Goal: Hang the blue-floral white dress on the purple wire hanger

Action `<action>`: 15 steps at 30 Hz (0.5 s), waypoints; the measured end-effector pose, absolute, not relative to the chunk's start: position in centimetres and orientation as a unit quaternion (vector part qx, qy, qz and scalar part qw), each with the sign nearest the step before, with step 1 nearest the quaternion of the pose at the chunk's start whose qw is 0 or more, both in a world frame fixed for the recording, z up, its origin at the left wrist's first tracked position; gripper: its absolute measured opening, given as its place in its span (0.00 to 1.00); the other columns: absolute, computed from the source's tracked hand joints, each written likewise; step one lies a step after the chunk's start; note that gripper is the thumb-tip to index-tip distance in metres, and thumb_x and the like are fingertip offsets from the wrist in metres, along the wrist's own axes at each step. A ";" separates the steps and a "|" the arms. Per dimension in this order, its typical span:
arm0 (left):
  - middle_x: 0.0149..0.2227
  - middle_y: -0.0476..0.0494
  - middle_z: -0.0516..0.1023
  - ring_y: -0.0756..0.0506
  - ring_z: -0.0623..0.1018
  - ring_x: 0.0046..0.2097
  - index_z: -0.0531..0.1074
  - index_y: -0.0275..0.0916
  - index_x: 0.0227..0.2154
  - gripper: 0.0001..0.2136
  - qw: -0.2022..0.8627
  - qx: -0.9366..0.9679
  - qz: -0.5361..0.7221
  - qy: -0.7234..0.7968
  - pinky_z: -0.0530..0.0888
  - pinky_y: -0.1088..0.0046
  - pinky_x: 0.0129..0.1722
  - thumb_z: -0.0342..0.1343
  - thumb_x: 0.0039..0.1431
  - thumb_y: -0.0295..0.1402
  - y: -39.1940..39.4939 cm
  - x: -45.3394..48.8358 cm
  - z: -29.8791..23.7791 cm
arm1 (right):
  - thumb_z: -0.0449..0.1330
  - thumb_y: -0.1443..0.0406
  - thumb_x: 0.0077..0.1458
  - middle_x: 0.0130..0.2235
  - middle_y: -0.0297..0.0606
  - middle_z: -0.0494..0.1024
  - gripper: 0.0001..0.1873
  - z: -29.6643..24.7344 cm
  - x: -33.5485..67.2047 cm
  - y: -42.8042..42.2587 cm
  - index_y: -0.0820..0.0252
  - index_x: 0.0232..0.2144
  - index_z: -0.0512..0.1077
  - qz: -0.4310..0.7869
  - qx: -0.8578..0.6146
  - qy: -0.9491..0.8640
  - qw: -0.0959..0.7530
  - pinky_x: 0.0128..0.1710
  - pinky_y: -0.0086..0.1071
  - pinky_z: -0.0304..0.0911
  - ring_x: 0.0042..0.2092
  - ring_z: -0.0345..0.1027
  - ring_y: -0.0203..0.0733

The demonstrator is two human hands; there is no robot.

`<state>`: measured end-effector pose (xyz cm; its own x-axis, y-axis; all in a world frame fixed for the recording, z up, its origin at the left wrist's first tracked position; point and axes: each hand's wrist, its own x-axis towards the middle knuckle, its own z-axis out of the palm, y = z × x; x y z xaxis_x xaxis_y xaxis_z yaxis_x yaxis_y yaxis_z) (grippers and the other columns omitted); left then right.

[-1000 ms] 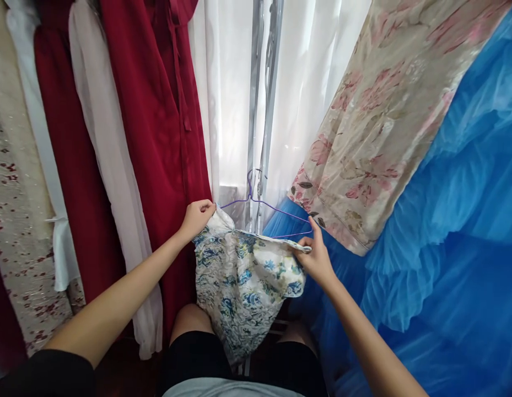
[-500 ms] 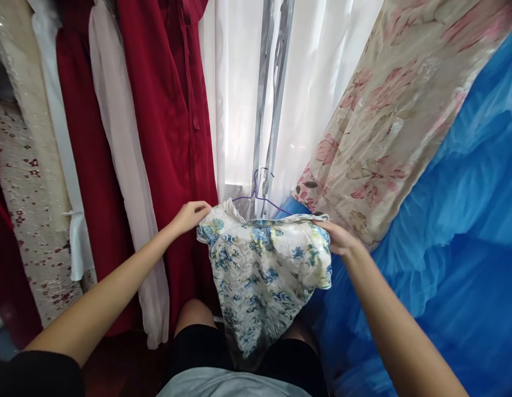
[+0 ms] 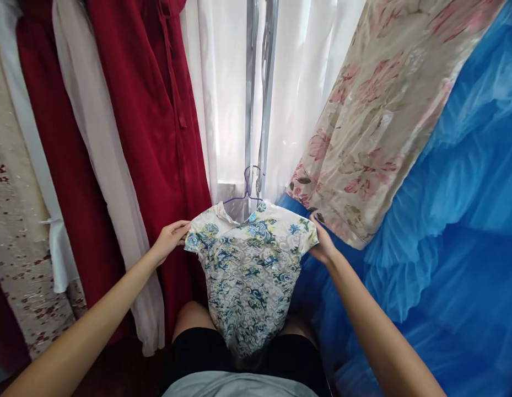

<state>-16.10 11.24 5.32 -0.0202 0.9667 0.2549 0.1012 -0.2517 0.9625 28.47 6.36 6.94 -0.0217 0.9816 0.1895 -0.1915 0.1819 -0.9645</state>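
Note:
A small white dress with a blue flower print [image 3: 249, 270] hangs spread out on a purple wire hanger [image 3: 246, 190], whose hook sits against a metal rack pole [image 3: 252, 99]. My left hand [image 3: 170, 240] pinches the dress's left sleeve edge. My right hand [image 3: 322, 242] grips the right sleeve edge, its fingers partly hidden behind the cloth. The dress hangs down over my knees.
Dark red gowns [image 3: 156, 127] and pale sheer garments [image 3: 94, 143] hang at the left. White curtains [image 3: 222, 94] hang behind the pole. A cream fabric with pink flowers [image 3: 380, 110] and a big blue tulle skirt [image 3: 454, 231] fill the right side.
The dress has been pulled fully over the hanger, covering the wire shoulders. Both hands slid outward and down from the collar area to the sleeve edges.

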 end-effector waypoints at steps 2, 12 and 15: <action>0.33 0.44 0.81 0.47 0.77 0.32 0.78 0.36 0.42 0.25 0.392 0.554 0.577 0.454 0.76 0.71 0.33 0.68 0.46 0.50 10.3 -15.8 5.2 | 0.62 0.43 0.55 0.36 0.42 0.82 0.25 7.3 28.6 5.9 0.60 0.36 0.77 0.521 -0.378 -0.499 0.581 0.35 0.38 0.72 0.39 0.77 0.51; 0.55 0.40 0.75 0.36 0.74 0.56 0.73 0.40 0.54 0.23 -0.008 0.729 0.517 0.448 0.66 0.53 0.62 0.58 0.53 0.33 8.3 -14.1 10.3 | 0.63 0.47 0.54 0.27 0.35 0.75 0.20 13.7 22.8 3.4 0.56 0.27 0.72 0.373 -0.336 -0.539 0.676 0.30 0.32 0.64 0.32 0.70 0.44; 0.63 0.37 0.67 0.32 0.66 0.64 0.60 0.45 0.65 0.35 -0.091 0.774 0.407 0.476 0.53 0.40 0.66 0.59 0.52 0.32 8.1 -12.3 9.1 | 0.57 0.49 0.61 0.28 0.33 0.72 0.20 13.0 20.1 1.2 0.57 0.27 0.69 0.294 -0.337 -0.601 0.662 0.32 0.30 0.60 0.31 0.64 0.40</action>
